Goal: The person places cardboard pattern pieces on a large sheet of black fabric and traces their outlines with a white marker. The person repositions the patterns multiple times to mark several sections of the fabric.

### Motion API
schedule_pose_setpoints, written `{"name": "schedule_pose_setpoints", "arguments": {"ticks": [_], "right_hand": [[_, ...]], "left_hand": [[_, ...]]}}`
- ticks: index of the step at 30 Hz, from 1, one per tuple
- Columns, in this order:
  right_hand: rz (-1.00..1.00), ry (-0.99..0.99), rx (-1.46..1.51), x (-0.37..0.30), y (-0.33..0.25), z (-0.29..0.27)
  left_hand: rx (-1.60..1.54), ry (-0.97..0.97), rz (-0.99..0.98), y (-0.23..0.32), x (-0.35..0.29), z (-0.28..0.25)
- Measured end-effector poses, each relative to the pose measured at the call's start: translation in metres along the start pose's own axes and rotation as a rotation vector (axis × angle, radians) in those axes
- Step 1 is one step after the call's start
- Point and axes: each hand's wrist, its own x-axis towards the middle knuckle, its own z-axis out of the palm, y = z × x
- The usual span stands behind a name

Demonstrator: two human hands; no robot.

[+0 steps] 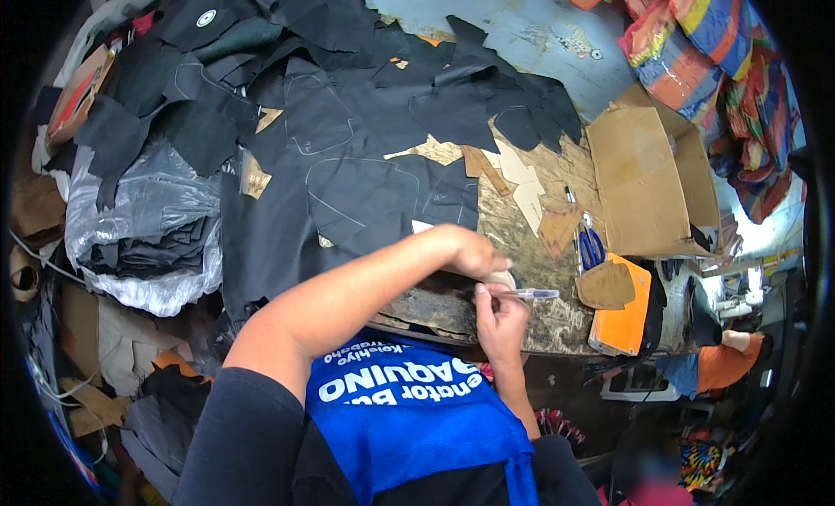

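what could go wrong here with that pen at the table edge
1. The right hand holds the pen right at the table edge, so a slip might drop it.
2. The left hand sits close to the pen, so a stroke may mark the fingers.
3. The scissors lie among loose scraps and might get buried.

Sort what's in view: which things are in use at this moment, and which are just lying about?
In use: pen in the right hand; left hand pressing on the workbench edge; black marked sheets.

Lying about: blue-handled scissors, cardboard box, orange pad, plastic-wrapped bundle, cardboard templates.
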Motion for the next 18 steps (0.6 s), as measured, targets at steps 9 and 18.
{"name": "schedule_pose_setpoints", "arguments": {"ticks": [9,18], "right_hand": [[-0.264,-0.227,0.070,0.033,-0.012,0.044],[-0.219,-0.136,0.129,0.029,-0.010,0.038]], "left_hand": [[-0.613,-0.158,-0.365,-0.012,-0.014,-0.034],[-0.599,-0.208,-0.336,-0.022,-0.008,-0.031]]}}
